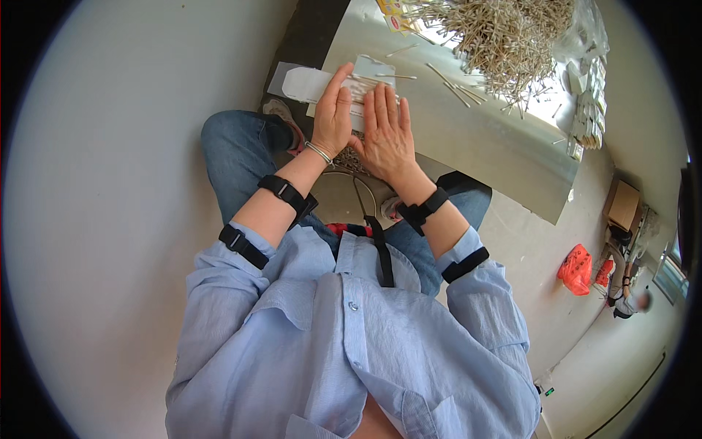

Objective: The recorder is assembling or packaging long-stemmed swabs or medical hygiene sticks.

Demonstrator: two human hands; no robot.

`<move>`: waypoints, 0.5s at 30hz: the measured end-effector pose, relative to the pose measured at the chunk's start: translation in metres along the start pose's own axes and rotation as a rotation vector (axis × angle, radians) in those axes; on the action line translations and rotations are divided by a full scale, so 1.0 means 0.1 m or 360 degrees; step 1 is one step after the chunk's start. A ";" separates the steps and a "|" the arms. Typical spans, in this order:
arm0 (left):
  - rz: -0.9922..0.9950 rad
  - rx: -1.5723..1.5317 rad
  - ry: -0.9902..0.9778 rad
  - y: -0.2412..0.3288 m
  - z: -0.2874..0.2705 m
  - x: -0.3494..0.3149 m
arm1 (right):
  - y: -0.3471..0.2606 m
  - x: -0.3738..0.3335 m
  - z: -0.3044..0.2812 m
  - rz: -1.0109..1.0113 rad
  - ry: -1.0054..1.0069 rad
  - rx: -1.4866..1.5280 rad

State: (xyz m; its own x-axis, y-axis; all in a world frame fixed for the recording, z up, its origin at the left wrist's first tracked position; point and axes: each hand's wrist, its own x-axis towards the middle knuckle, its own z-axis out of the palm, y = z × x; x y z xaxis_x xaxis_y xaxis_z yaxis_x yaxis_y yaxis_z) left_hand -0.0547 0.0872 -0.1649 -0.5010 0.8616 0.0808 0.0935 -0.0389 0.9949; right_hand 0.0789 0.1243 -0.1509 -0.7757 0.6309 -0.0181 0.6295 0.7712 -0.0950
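Cotton swabs [359, 85] with white tips lie in a small bunch between my hands, on a pale flat piece at the table's near edge. My left hand [333, 123] stands on edge along their left side, fingers stretched out. On the right, my right hand [386, 139] lies flat, its straight fingers touching the bunch and the pale piece. Both hands are open; the palms partly hide what lies under them. Beside my left hand is a flat white carton [303, 85]. One loose swab [398, 76] points right, just beyond my right fingertips.
A big heap of cotton swabs [504, 36] covers the table's far part, beside a clear plastic bag [583, 33]. Several stray swabs [457, 86] lie nearer on the metal tabletop [482, 139]. Stacked white packs [589, 110] line the right edge. A red bag [575, 269] sits on the floor; another person [629, 301] is far right.
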 end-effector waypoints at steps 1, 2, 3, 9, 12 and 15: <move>0.0004 -0.0002 0.0002 0.00 0.00 0.00 | -0.02 -0.06 0.00 -0.0022 -0.0022 0.0040; 0.0004 -0.0016 -0.0003 0.00 -0.01 0.01 | -0.04 -0.10 0.00 -0.0044 -0.0044 0.0081; 0.0003 -0.0028 -0.0010 0.00 -0.01 0.00 | -0.04 -0.10 0.00 -0.0045 -0.0042 0.0079; -0.0020 -0.0107 0.0014 -0.03 -0.03 0.02 | 0.00 -0.02 -0.03 -0.0007 0.0003 0.0119; -0.0015 -0.0084 0.0013 -0.02 -0.02 0.01 | 0.06 0.03 0.00 0.0038 0.0075 0.0213; 0.0069 0.0025 0.0033 0.00 -0.01 0.01 | 0.08 0.10 -0.01 0.0046 0.0134 0.0251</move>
State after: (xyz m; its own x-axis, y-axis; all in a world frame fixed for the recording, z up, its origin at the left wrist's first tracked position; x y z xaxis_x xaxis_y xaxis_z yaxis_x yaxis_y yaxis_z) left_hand -0.0562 0.0872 -0.1650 -0.5139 0.8487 0.1252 0.1288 -0.0679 0.9893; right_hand 0.0767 0.1369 -0.1506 -0.7464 0.6628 0.0599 0.6315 0.7337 -0.2508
